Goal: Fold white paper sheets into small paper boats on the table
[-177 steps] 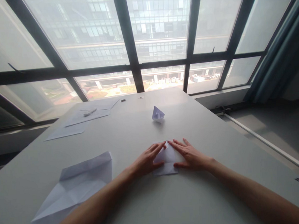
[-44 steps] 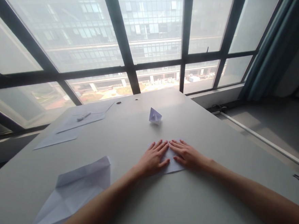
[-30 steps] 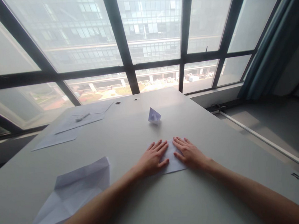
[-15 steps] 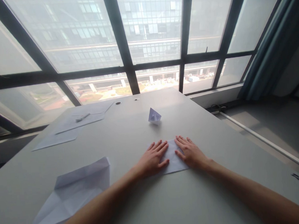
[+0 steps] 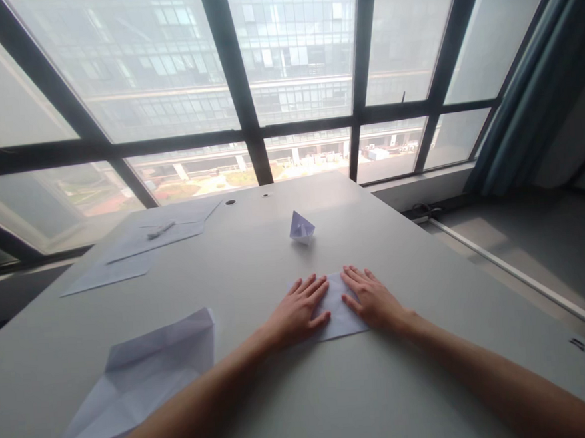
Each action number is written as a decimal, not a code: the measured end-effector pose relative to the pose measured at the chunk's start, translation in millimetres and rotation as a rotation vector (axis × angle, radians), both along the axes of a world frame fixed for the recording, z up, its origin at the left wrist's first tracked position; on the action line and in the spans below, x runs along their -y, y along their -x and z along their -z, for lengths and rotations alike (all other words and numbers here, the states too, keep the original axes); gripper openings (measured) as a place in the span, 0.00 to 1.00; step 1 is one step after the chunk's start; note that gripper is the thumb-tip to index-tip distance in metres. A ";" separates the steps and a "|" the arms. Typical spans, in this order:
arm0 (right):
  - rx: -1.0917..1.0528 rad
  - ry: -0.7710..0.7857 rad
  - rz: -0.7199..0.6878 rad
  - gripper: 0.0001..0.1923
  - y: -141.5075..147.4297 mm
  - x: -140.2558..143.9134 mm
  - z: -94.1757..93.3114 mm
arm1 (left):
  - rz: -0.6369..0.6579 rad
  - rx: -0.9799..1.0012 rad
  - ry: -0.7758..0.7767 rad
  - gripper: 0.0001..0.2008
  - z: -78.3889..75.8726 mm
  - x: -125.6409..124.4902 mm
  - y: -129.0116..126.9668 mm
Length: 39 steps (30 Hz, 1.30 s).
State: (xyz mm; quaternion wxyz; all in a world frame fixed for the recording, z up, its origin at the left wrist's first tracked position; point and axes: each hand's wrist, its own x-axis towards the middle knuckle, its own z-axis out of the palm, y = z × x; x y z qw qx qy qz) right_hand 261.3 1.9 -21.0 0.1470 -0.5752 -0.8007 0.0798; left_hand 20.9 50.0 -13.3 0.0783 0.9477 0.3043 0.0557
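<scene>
A folded sheet of white paper (image 5: 337, 312) lies flat on the white table between my hands. My left hand (image 5: 302, 312) rests on its left side, fingers stretched out and palm down. On the right side of the paper my right hand (image 5: 371, 297) lies flat too, with the fingers extended. Both hands cover the sheet's side edges; its middle and front edge show. Just beyond the hands stands a small folded paper boat (image 5: 302, 228), touched by neither hand.
A large creased sheet of paper (image 5: 147, 369) lies at the left, partly behind my left forearm. Farther back are flat paper sheets (image 5: 124, 247) with a pen-like item (image 5: 161, 230) on top. Windows (image 5: 295, 52) stand behind the table (image 5: 255, 261); a curtain (image 5: 524, 96) hangs at right.
</scene>
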 end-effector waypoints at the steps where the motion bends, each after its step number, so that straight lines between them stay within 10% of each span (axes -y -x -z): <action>1: 0.000 0.001 0.000 0.31 0.1 0.1 -0.1 | -0.001 0.000 0.002 0.34 -0.1 0.0 -0.1; 39: 0.007 0.028 -0.025 0.30 0.4 0.4 -1.8 | 0.006 -0.001 0.008 0.32 -1.2 0.4 -0.4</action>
